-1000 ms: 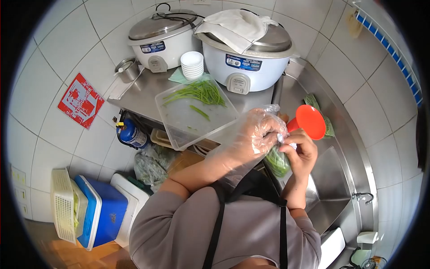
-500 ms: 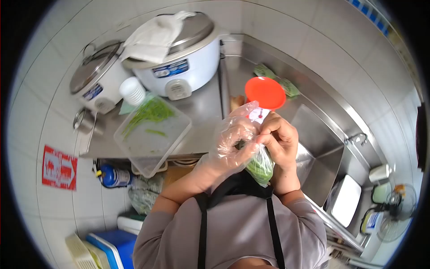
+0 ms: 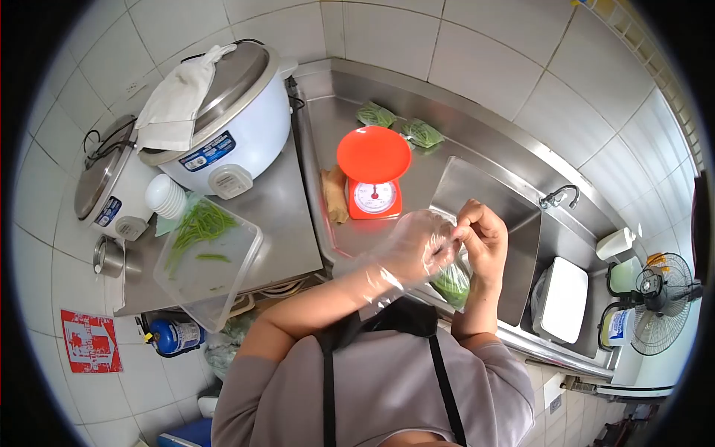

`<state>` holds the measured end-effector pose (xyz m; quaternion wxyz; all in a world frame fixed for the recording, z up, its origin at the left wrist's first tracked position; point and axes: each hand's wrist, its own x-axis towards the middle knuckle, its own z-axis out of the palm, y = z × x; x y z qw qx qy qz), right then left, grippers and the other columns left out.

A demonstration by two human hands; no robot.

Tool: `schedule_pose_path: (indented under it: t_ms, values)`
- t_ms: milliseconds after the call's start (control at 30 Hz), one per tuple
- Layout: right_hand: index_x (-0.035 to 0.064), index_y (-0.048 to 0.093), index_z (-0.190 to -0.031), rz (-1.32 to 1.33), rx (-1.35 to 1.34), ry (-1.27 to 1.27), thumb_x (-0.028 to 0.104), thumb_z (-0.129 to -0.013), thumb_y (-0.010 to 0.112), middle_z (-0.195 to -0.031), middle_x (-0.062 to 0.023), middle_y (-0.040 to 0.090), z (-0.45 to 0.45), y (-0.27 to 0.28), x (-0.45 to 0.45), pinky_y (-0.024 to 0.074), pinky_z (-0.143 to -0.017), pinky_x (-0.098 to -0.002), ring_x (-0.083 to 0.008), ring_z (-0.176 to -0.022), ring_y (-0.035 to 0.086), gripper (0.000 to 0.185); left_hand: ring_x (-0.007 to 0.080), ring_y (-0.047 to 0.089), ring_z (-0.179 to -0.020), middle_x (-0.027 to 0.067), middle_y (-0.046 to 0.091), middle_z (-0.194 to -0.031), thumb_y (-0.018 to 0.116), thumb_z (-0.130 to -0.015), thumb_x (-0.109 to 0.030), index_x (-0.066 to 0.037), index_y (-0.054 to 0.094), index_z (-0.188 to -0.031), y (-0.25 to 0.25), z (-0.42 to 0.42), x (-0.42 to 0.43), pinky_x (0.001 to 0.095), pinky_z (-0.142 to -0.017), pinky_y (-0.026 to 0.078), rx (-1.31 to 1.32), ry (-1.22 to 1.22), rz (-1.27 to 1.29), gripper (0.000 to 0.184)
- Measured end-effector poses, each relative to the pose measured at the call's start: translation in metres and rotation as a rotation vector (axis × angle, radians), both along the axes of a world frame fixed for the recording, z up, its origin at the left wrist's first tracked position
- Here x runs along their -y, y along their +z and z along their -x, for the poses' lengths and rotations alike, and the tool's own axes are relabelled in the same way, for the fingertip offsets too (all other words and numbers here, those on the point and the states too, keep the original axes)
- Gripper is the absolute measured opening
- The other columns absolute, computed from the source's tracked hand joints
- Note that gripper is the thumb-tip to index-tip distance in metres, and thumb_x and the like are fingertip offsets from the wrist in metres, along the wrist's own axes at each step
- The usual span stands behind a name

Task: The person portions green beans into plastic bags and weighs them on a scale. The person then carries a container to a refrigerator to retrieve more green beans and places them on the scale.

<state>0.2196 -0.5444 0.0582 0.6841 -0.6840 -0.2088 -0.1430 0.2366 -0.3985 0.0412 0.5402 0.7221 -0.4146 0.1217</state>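
A clear plastic bag of cut green vegetables (image 3: pixel 451 287) hangs below my hands, in front of my chest. My left hand (image 3: pixel 426 249), in a loose transparent plastic glove, has its fingers curled closed around the bag's gathered neck. My bare right hand (image 3: pixel 484 237) pinches the top of the bag with thumb and fingertips, right beside the left. Just beyond my hands stands a red kitchen scale (image 3: pixel 375 195) with a bare round red pan. To the left, a clear plastic tub (image 3: pixel 216 279) holds long green beans (image 3: pixel 199 227).
Two filled bags of greens (image 3: pixel 423 134) lie behind the scale. A brown object (image 3: pixel 334 195) rests left of it. Rice cookers (image 3: pixel 223 127) and stacked white cups (image 3: pixel 165 195) occupy the left counter. The sink (image 3: pixel 484 194), a white lid (image 3: pixel 564 299) and a fan (image 3: pixel 661 298) are rightward.
My view has turned to the right, so the counter things appear farther left and the scale's dial shows fully. Both hands stay together at the bag's neck, now nearer the sink.
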Motion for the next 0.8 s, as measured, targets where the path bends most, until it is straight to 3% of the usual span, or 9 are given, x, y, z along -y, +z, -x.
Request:
schedule_pose_path:
  t_ms: [67,200,267,333,400,467,567,667,800]
  values:
    - [0.0023,0.052,-0.066,0.052,-0.112,-0.005,0.005,-0.073,0.067,-0.064,0.0,0.051,-0.019,-0.01,0.02,0.0367,-0.055,-0.0211,-0.0068,-0.06,0.046,0.017,0.031,0.056,-0.075,0.011,0.058,-0.079,0.056,-0.072,-0.014,-0.005,0.056,-0.084,-0.019,-0.009,0.01,0.0398,-0.067,0.044,-0.196,-0.019,0.087,0.016]
    - [0.0019,0.051,-0.066,0.15,-0.011,-0.095,0.009,-0.074,0.066,-0.063,0.0001,0.052,-0.087,-0.002,0.054,0.0374,-0.056,-0.0213,-0.0074,-0.061,0.047,0.018,0.0239,0.046,-0.113,0.0127,0.051,-0.117,0.046,-0.086,-0.033,-0.005,0.047,-0.118,-0.025,-0.019,-0.033,0.0386,-0.096,0.033,0.014,0.308,-0.172,0.044]
    - [0.0014,0.051,-0.067,0.373,0.122,-0.119,0.011,-0.074,0.066,-0.061,-0.0014,0.05,-0.132,0.013,0.054,0.0366,-0.054,-0.0235,-0.008,-0.058,0.044,0.019,0.0237,0.04,-0.119,0.0127,0.051,-0.119,0.041,-0.088,-0.035,-0.003,0.044,-0.123,-0.047,-0.021,-0.07,0.0377,-0.1,0.029,-0.205,0.22,-0.022,0.048]
    - [0.001,0.051,-0.069,0.469,0.125,-0.168,0.014,-0.073,0.066,-0.059,-0.0035,0.049,-0.185,0.014,0.049,0.0354,-0.051,-0.0261,-0.0094,-0.056,0.04,0.02,0.0252,0.042,-0.117,0.0118,0.054,-0.114,0.04,-0.088,-0.034,-0.001,0.046,-0.12,-0.044,0.002,-0.1,0.038,-0.1,0.029,-0.419,0.291,0.153,0.046]
    - [0.0002,0.051,-0.069,0.515,0.106,-0.138,0.013,-0.073,0.066,-0.059,-0.0058,0.047,-0.238,0.006,0.048,0.0347,-0.051,-0.028,-0.0116,-0.055,0.038,0.02,0.0251,0.048,-0.11,0.0132,0.056,-0.111,0.041,-0.089,-0.032,0.0,0.049,-0.115,-0.044,0.028,-0.132,0.0374,-0.097,0.032,-0.248,0.694,-0.202,0.043]
    - [0.0009,0.052,-0.07,0.601,0.085,-0.149,0.013,-0.073,0.066,-0.058,-0.0039,0.046,-0.281,-0.007,0.047,0.0346,-0.051,-0.0277,-0.0123,-0.054,0.038,0.019,0.0238,0.053,-0.099,0.013,0.058,-0.102,0.042,-0.089,-0.027,0.003,0.052,-0.109,-0.054,0.052,-0.161,0.0368,-0.092,0.037,-0.01,0.836,-0.332,0.037]
    - [0.0005,0.052,-0.069,0.687,0.137,-0.186,0.014,-0.07,0.068,-0.06,-0.0101,0.05,-0.327,-0.05,0.029,0.0371,-0.053,-0.0331,-0.0216,-0.055,0.045,0.021,0.0203,0.056,-0.091,0.011,0.058,-0.096,0.037,-0.09,-0.022,0.002,0.055,-0.102,-0.08,0.084,-0.194,0.0325,-0.085,0.041,-0.519,0.941,0.409,0.032]
    - [0.0017,0.055,-0.069,0.706,0.144,-0.233,0.016,-0.065,0.07,-0.065,-0.0149,0.056,-0.368,-0.123,0.004,0.0403,-0.058,-0.0382,-0.031,-0.062,0.053,0.021,0.0179,0.056,-0.082,0.0099,0.058,-0.089,0.038,-0.091,-0.025,0.002,0.055,-0.099,-0.06,0.102,-0.193,0.0309,-0.078,0.044,-0.498,1.182,0.477,0.034]
    - [0.0042,0.062,-0.076,0.648,-0.143,-0.334,0.014,-0.072,0.063,-0.07,-0.0126,0.06,-0.372,-0.17,-0.015,0.0437,-0.062,-0.0333,-0.0228,-0.067,0.058,0.01,0.0176,0.056,-0.077,0.0093,0.057,-0.086,0.039,-0.091,-0.025,0.003,0.055,-0.099,-0.057,0.115,-0.203,0.0296,-0.075,0.044,-0.344,1.202,0.58,0.033]
